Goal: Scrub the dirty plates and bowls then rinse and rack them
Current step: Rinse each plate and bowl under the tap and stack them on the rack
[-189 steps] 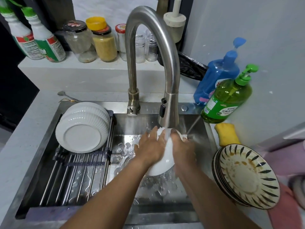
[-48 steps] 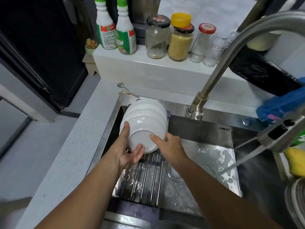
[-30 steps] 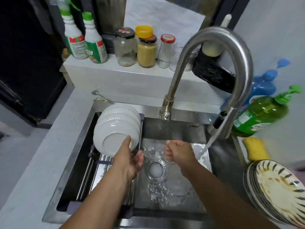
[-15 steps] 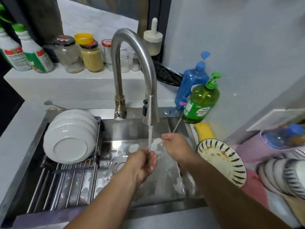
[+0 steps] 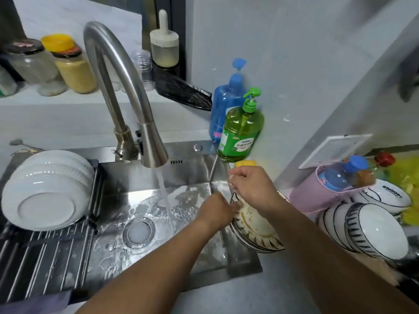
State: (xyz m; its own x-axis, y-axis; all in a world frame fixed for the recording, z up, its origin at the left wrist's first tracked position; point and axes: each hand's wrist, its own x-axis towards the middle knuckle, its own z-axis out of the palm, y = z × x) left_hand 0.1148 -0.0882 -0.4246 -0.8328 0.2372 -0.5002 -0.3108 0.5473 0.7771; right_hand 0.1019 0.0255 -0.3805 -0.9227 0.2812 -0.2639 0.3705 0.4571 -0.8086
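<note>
Left hand (image 5: 216, 210): fingers curled at the near-left rim of the top plate in the stack of dirty round plates with dark leaf-stroke rims (image 5: 255, 232); it appears to pinch that rim, though the fingertips are hidden behind the knuckles. Right hand (image 5: 251, 185): lies over the far edge of the same stack, fingers curled down at the top plate's rim; whether it actually grips cannot be told.

The stack leans on the desk (image 5: 256, 293) at the right edge of the stainless steel sink (image 5: 190, 168), directly under both hands. Yellowish residue shows on the top plate's face.

Yellow sponge (image 5: 244, 163): just beyond the right hand, touching or nearly touching its knuckles. Green pump bottle of dish liquid (image 5: 241, 134) stands behind the sponge.

Curved steel tap (image 5: 118, 87): to the left of the left hand, water running into the basin, stream landing well apart from the hands.

Stack of clean white ribbed bowls (image 5: 45, 189): tipped on edge on the roll-up steel drying rack (image 5: 45, 264), far to the left of the left hand.

White bowls with dark striped rims (image 5: 367, 225): lying on their sides on the desk to the right of the right forearm.
</note>
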